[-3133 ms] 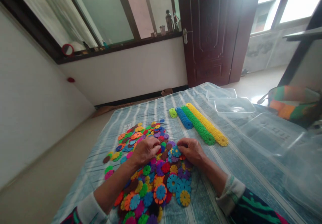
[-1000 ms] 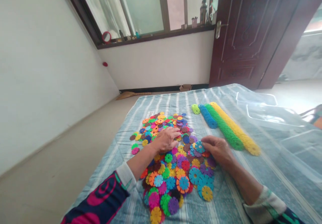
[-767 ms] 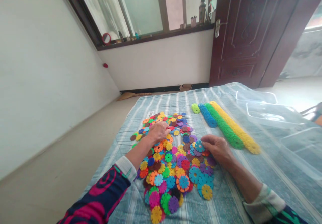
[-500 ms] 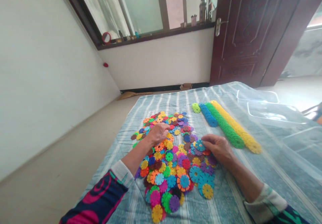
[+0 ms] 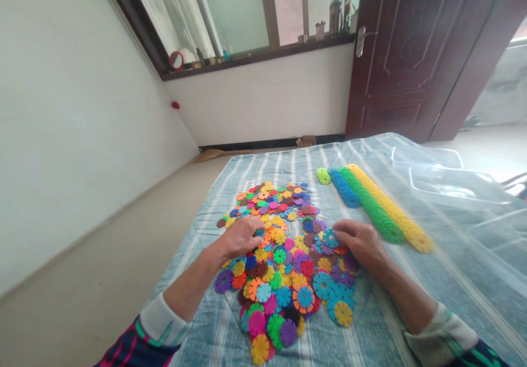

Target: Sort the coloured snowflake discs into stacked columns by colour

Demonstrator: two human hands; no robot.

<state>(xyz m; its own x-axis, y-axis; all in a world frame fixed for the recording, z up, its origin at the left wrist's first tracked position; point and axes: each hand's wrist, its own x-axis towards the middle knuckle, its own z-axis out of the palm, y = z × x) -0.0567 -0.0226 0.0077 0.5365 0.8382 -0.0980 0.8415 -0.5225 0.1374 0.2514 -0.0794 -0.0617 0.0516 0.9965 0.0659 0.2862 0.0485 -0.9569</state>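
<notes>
A loose heap of notched plastic discs point(image 5: 280, 256) in many colours spreads over the striped cloth point(image 5: 288, 161). My left hand point(image 5: 242, 236) is at the heap's left side, its thumb and fingers closed round a small teal disc point(image 5: 259, 233) that is mostly hidden. On the right side of the heap my right hand point(image 5: 357, 239) pinches a blue disc point(image 5: 330, 238) between thumb and fingers. Beyond that hand lie overlapping rows of discs: a yellow row point(image 5: 389, 207), a green row point(image 5: 373, 206), a shorter blue row point(image 5: 344, 189) and a few lime discs point(image 5: 323, 176).
Clear plastic containers point(image 5: 457, 185) stand on the cloth at the right. Past the far edge are a white wall point(image 5: 263, 103), a window ledge with small items and a dark red door point(image 5: 395, 81).
My left hand has moved back toward me and slightly left, and now grips a teal disc. My right hand keeps its blue disc in nearly the same place. The view has shifted slightly.
</notes>
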